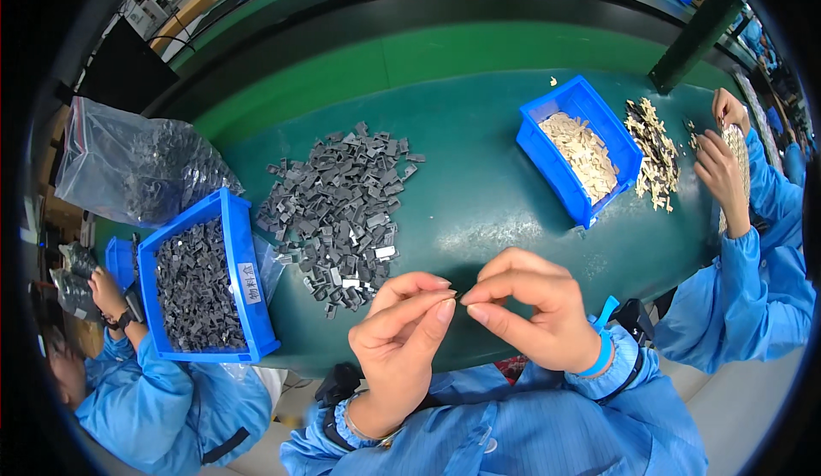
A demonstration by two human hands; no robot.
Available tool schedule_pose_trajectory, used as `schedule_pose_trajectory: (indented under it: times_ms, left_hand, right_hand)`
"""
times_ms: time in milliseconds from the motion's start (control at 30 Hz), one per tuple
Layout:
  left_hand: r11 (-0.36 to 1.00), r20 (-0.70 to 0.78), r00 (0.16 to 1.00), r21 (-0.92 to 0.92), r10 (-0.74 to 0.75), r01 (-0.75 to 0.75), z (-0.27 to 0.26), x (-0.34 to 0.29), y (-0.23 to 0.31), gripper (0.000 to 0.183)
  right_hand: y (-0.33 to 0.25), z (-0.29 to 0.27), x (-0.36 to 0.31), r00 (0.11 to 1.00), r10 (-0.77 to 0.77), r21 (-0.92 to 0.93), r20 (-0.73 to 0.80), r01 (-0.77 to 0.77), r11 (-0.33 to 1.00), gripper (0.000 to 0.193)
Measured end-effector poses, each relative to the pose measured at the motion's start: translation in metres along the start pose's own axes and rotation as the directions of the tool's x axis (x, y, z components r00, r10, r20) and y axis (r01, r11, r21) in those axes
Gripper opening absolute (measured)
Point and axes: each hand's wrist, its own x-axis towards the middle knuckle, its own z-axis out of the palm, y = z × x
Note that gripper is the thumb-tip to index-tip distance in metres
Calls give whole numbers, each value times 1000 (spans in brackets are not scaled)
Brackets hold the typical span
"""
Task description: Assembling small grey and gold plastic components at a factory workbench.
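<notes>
Two bare hands meet at the near middle of the view, just above the near edge of the green table. The left hand rises from a blue sleeve with its wrist bent back, thumb and forefinger drawn together in a pinch that points right. The right hand comes in from the right, its fingers curled and its thumb and forefinger pinched to the left, so the two sets of fingertips nearly touch. Something very small and thin seems to sit between the tips, but it is too small to tell what it is or which hand has it. A blue wrist strap circles the right wrist.

Just beyond the left hand a loose pile of small grey parts spreads over the table. At the near left a blue bin holds more of the same grey pieces, and a clear plastic bag farther left holds still more. Far right stands a second blue bin filled with pale beige parts, with a heap of beige and dark parts lying just to its right.

Another person's hands, in blue sleeves, work at the far right edge beside that heap. At the near left a third person's hand rests beside the bin of grey pieces.
</notes>
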Motion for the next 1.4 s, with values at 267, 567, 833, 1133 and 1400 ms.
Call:
schedule_pose_trajectory:
  times_ms: [267, 567, 833, 1133, 1400]
  left_hand:
    - [999, 60, 998, -48, 12, -9, -1, -1, 0, 15]
    - [807, 216, 920, -444, -326, 390, 3, 0, 1, 13]
    - [898, -45, 957, 362, 287, -252, -20, 3, 33, 13]
    - [-76, 548, 597, 771, 585, -633, -35, -3, 41, 23]
    - [-153, 663, 458, 650, 592, -744, -29, -3, 19, 21]
  right_hand:
    - [4, 12, -7, 997, 31, 15, -65, -30, 999, 10]
    - [4, 1, -9, 998, -32, -43, -62, 30, 999, 6]
    - [-7, -105, 35, 903, -359, -829, -235, 7, 560, 4]
    - [7, -121, 37, 901, -330, -812, -282, -42, 582, 4]
    - [-6, -23, 21, 953, 53, 129, 299, -96, 987, 10]
